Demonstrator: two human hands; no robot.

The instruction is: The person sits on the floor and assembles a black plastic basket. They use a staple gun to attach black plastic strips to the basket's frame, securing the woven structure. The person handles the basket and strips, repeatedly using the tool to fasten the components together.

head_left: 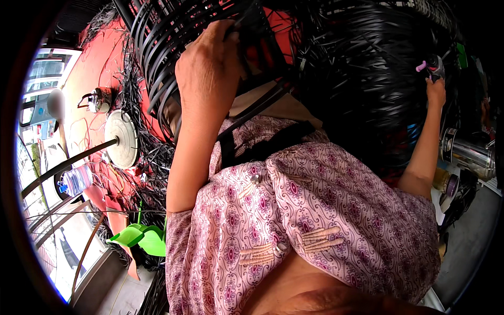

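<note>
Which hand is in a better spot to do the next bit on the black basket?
Probably the left hand: it is right at the black woven basket. The right hand is stretched out far to the side, holding a small object too unclear to name.

No text, label, number or sign can be read, neither on the clear bottle at left nor the metal canister at right.

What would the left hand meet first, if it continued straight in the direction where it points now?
Most likely the black woven strips directly beyond the left hand; its fingers already appear to be at them, though depth is hard to judge in this single view.
</note>
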